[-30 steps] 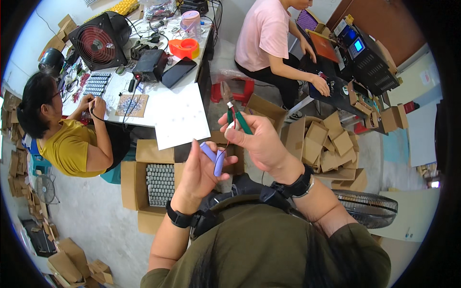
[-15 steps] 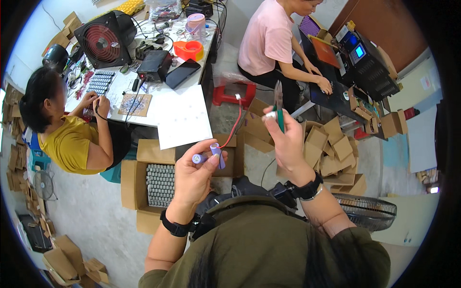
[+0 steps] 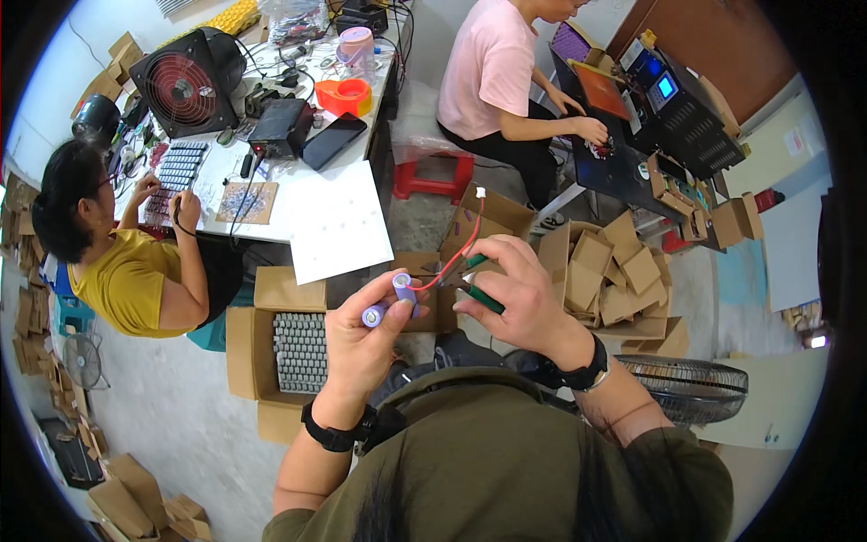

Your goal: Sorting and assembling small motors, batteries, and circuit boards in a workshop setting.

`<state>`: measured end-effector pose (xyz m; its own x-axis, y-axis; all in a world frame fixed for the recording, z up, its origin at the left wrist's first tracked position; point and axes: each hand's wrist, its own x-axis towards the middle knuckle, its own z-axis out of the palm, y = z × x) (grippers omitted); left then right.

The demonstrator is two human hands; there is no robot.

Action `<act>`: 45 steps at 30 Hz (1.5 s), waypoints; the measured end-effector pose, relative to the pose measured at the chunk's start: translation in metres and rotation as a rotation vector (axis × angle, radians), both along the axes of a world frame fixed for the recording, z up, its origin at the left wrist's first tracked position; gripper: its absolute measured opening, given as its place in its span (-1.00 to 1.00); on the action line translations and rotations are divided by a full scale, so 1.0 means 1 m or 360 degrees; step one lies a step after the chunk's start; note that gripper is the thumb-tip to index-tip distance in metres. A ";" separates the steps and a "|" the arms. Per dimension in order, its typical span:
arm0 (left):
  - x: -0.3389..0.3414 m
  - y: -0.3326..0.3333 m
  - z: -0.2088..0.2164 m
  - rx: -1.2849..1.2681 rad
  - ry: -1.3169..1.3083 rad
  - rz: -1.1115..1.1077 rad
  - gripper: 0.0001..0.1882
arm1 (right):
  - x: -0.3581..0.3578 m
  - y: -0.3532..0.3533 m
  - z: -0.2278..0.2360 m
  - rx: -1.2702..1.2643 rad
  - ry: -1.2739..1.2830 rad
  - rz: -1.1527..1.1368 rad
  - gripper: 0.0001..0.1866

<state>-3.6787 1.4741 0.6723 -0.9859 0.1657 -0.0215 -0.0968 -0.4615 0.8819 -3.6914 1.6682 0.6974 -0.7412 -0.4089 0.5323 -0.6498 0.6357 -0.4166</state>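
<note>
Pinched in my left hand (image 3: 354, 336) are two purple cylindrical battery cells (image 3: 404, 289), set at an angle to each other. A red wire (image 3: 471, 237) runs up from the upper cell and ends in a small white connector (image 3: 480, 192). My right hand (image 3: 533, 303) is closed around green-handled pliers (image 3: 485, 299), whose handles are spread. Their jaws point left at the wire close to the cells; whether they touch it I cannot tell.
An open carton (image 3: 242, 348) packed with rows of grey cells stands at lower left. A white sheet (image 3: 339, 230) overhangs the cluttered worktable. A box of cardboard pieces (image 3: 623, 280) and a black fan (image 3: 691, 388) are at right. Co-workers in yellow (image 3: 135, 285) and pink (image 3: 488, 77) sit nearby.
My right hand has come down and left, turning the pliers from pointing up to pointing at the wire. The wire now leans further right. My left hand stays nearly in place.
</note>
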 end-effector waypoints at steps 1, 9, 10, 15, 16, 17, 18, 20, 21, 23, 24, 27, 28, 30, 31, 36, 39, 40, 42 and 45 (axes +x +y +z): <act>0.000 0.000 0.000 0.0000 -0.0001 0.0001 -0.61 | 0.000 0.000 0.002 0.0000 -0.0001 0.0001 -0.70; 0.004 -0.004 0.006 -0.0254 0.0130 -0.0055 -0.70 | 0.002 -0.003 0.013 0.0259 0.0215 -0.0005 -0.74; 0.004 -0.006 0.009 -0.0255 0.0127 -0.0056 -0.70 | 0.002 -0.003 0.014 0.0258 0.0212 -0.0006 -0.74; -0.001 -0.013 0.012 -0.1015 0.0694 0.0074 -0.72 | 0.004 -0.002 0.018 0.0392 0.0238 -0.0018 -0.75; -0.002 -0.015 0.011 -0.1017 0.0690 0.0072 -0.72 | 0.005 -0.002 0.018 0.0390 0.0234 -0.0018 -0.75; -0.004 -0.016 0.010 -0.0994 0.0714 0.0053 -0.72 | 0.006 -0.001 0.019 0.0417 0.0216 -0.0030 -0.75; -0.005 -0.017 0.009 -0.0970 0.0739 0.0034 -0.72 | 0.007 -0.001 0.020 0.0444 0.0198 -0.0042 -0.75; -0.005 -0.016 0.007 -0.0848 0.0651 0.0011 -0.72 | 0.010 -0.004 0.026 0.0445 0.0163 -0.0075 -0.75; -0.005 -0.016 0.006 -0.0727 0.0566 -0.0006 -0.73 | 0.011 -0.005 0.029 0.0446 0.0133 -0.0105 -0.75; -0.006 -0.017 0.005 -0.0695 0.0549 -0.0020 -0.73 | 0.014 -0.008 0.033 0.0474 0.0132 -0.0138 -0.77; -0.006 -0.017 0.004 -0.0662 0.0537 -0.0032 -0.74 | 0.015 -0.009 0.035 0.0504 0.0135 -0.0171 -0.80; -0.007 -0.020 0.006 -0.0720 0.0624 -0.0078 -0.75 | 0.013 -0.007 0.037 0.0610 0.0281 -0.0181 -0.85; -0.007 -0.021 0.006 -0.0719 0.0623 -0.0078 -0.75 | 0.012 -0.007 0.039 0.0610 0.0280 -0.0181 -0.85; -0.007 -0.021 0.003 -0.0660 0.0633 -0.0080 -0.75 | 0.011 -0.006 0.043 0.0607 0.0274 -0.0147 -0.89; -0.007 -0.021 0.004 -0.0659 0.0633 -0.0080 -0.75 | 0.012 -0.006 0.043 0.0609 0.0274 -0.0147 -0.89; -0.005 -0.026 0.016 -0.0809 0.0749 -0.0081 -0.78 | 0.018 -0.007 0.042 0.0571 0.0125 -0.0100 -0.84; -0.008 -0.032 0.019 -0.0936 0.0879 -0.0147 -0.78 | 0.023 -0.006 0.038 0.0549 -0.0141 0.0037 -0.79; -0.008 -0.034 0.018 -0.0937 0.0879 -0.0147 -0.78 | 0.021 -0.004 0.035 0.0548 -0.0141 0.0037 -0.79; -0.008 -0.040 0.015 -0.0724 0.0690 -0.0345 -0.78 | 0.016 0.001 0.028 0.0222 -0.0453 0.0306 -0.75; -0.007 -0.043 0.004 -0.0355 0.0584 -0.0583 -0.80 | 0.015 0.008 0.023 -0.0551 -0.1671 0.0705 -0.70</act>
<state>-3.6859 1.4315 0.6765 -0.8143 0.5294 0.2381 0.1156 -0.2540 0.9603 -3.6768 1.6758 0.7207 -0.7112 -0.6930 -0.1179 -0.0234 0.1909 -0.9813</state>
